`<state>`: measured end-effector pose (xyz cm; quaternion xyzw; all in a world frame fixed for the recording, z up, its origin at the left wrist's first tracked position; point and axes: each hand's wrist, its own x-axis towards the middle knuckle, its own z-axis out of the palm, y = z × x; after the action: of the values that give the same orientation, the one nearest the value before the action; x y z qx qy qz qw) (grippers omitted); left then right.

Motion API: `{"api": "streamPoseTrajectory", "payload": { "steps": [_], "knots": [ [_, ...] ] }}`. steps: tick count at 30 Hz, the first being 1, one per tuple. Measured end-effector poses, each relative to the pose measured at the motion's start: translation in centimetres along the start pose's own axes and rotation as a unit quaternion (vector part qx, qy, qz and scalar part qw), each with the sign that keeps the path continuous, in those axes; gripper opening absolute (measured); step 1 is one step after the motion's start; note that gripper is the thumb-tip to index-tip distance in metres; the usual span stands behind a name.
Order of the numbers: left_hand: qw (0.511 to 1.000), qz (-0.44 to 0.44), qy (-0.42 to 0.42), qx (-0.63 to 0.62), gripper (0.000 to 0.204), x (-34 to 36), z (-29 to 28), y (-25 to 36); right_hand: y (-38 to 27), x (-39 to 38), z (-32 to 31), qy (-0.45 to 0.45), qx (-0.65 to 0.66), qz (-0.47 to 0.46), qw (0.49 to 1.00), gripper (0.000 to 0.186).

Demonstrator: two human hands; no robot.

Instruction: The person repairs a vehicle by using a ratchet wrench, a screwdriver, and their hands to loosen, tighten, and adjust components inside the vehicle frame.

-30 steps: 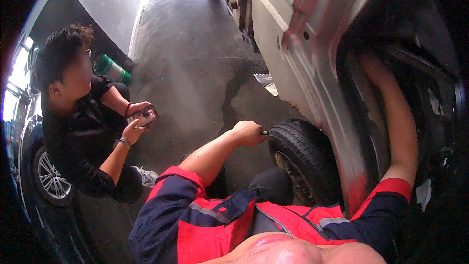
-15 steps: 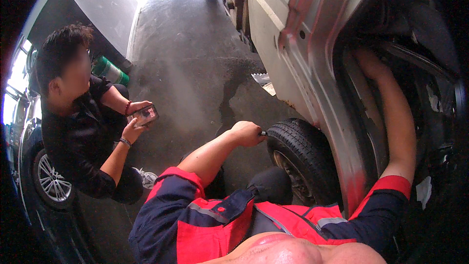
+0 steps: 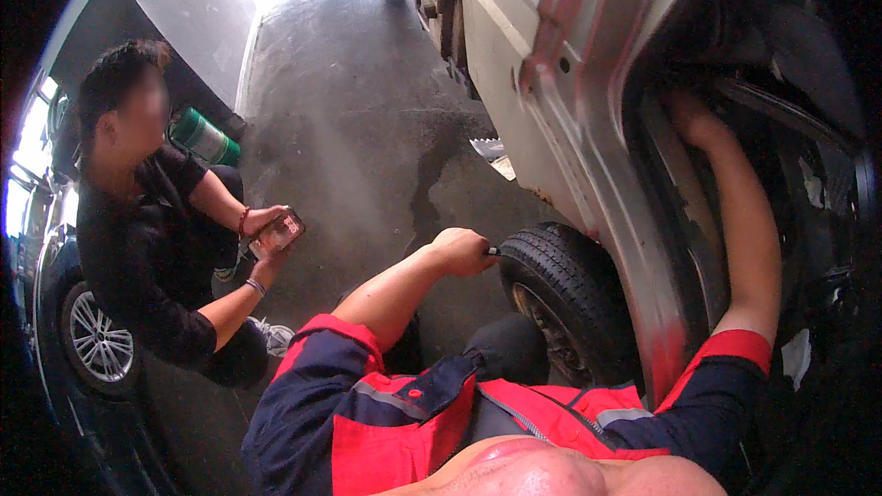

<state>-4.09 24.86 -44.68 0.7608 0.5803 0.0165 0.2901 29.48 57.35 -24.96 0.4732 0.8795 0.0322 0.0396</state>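
My left hand (image 3: 462, 252) is closed in a fist just beside the tire (image 3: 560, 266) of the light-coloured vehicle. A short dark, rod-like end (image 3: 493, 251) sticks out of the fist toward the tread; the rest of it is hidden in my fingers, so its kind cannot be told. My right arm reaches deep into the dark open body of the vehicle, past the bare metal door pillar (image 3: 634, 220). In there, my right hand (image 3: 694, 118) is by a metal panel edge, its fingers lost in shadow.
At left a co-worker in black crouches, holding a phone (image 3: 277, 233) in both hands. Behind them lies a green cylinder (image 3: 204, 136). A dark car with a silver wheel (image 3: 99, 335) stands at far left. The panel's lower edge (image 3: 542, 193) looks rusty.
The co-worker's hands and phone have shifted slightly right and down. My two hands stay in nearly the same places.
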Motion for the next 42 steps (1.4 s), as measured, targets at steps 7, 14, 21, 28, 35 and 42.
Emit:
{"api": "streamPoseTrajectory", "payload": {
  "steps": [7, 14, 21, 28, 35, 42],
  "knots": [
    [1.000, 0.000, 0.004, 0.001, 0.048, 0.1, 0.7, -0.9, -0.7, 0.7, 0.1, 0.017, 0.049, -0.007, 0.999, 0.043],
    [1.000, 0.001, -0.014, 0.002, 0.049, 0.4, 0.5, -0.8, -0.9, -0.6, -0.4, 0.077, 0.034, -0.006, 0.996, 0.039],
    [1.000, 0.004, -0.008, 0.012, 0.051, 0.5, 1.1, -1.1, -0.9, -0.8, -1.5, -0.007, -0.086, -0.049, 0.995, 0.039],
    [0.997, -0.048, -0.061, 0.027, 0.046, 0.2, -0.2, 0.5, 0.1, -1.1, -1.0, -0.010, -0.019, -0.006, 1.000, 0.043],
    [0.997, -0.043, -0.061, 0.003, 0.045, -0.2, -0.5, -0.5, -2.5, -0.8, -2.2, -0.059, -0.069, -0.030, 0.995, 0.049],
    [0.998, -0.033, -0.060, 0.006, 0.046, 0.4, 0.6, -0.9, 2.9, 1.2, 0.6, -0.050, -0.188, -0.043, 0.980, 0.050]
  ]
}}
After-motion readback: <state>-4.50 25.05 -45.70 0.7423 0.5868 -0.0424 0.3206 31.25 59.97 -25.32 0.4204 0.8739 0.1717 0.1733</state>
